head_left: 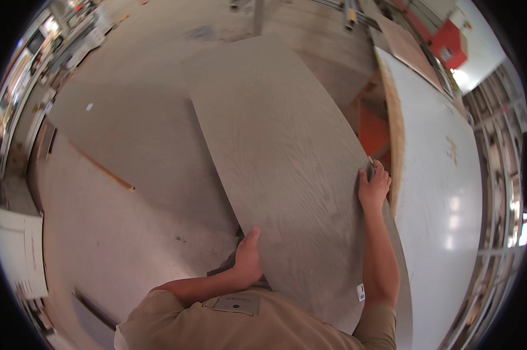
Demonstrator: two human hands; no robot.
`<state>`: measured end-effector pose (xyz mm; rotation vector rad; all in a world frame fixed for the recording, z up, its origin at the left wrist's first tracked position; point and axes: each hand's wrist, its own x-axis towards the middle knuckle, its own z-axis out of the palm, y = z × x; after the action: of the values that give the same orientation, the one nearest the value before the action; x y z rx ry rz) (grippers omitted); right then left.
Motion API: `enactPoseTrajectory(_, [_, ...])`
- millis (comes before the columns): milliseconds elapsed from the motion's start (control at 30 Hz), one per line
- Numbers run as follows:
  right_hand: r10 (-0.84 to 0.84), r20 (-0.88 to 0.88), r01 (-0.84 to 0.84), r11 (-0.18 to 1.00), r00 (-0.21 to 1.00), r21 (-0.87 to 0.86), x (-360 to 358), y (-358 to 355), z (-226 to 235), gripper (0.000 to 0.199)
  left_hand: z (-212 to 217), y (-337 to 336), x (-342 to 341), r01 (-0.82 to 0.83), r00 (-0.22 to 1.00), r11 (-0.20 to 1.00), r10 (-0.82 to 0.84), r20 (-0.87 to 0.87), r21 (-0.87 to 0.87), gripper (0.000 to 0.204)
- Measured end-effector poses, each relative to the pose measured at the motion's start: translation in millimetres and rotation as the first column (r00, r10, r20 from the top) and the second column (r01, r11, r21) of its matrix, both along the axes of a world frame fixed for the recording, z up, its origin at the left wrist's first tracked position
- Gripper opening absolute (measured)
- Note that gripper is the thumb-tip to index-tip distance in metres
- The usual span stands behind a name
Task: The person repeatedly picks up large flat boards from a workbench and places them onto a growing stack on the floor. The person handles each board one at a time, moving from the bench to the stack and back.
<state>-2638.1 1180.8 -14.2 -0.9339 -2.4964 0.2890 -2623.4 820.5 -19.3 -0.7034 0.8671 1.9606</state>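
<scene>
Panel step: you seemed to be steadying the wood-grain panel (pixel 286 146) by its long edges
Next move: probably called for even support both sides, clear of the white slab (pixel 438 175)
Panel place: stretched away before you, left of slab
Right hand (pixel 375 186): pinched panel's right edge
Left hand (pixel 249 256): thumb at left edge; fingers hidden, closure couldn't be told
Counts: two hands, one held panel, one white slab, one sticker (pixel 361 292) on panel
</scene>
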Motion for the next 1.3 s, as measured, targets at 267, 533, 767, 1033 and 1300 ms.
enactPoseTrajectory(267, [0.270, 0.015, -0.269, 0.962, 0.963, -0.039, -80.0, -62.0, 14.2, 0.055, -3.8, -34.7, 19.6, -0.361, 0.932, 0.923, 0.360, -0.031, -0.132, 0.053])
enactPoseTrajectory(533, [0.520, 0.223, -0.491, 0.853, 0.824, -0.175, -146.5, -101.1, 4.1, 0.045, -30.8, -110.3, -34.3, -0.638, 0.769, 0.749, 0.608, -0.200, -0.177, 0.056])
enactPoseTrajectory(767, [0.552, 0.403, -0.523, 0.831, 0.731, -0.189, -178.9, -93.9, 2.2, 0.041, -83.1, -216.1, -151.9, -0.776, 0.630, 0.584, 0.731, -0.262, -0.239, 0.055])
enactPoseTrajectory(1033, [0.808, 0.151, -0.811, 0.582, 0.569, -0.058, -206.0, -125.9, -6.7, 0.041, -159.9, -383.8, -280.4, -0.771, 0.625, 0.392, 0.617, -0.478, -0.502, 0.062])
enactPoseTrajectory(1300, [0.394, 0.165, -0.416, 0.899, 0.904, 0.134, 6.1, 4.3, 16.3, 0.046, -118.2, -440.1, -285.4, -0.846, 0.522, 0.493, 0.691, -0.501, -0.202, 0.054])
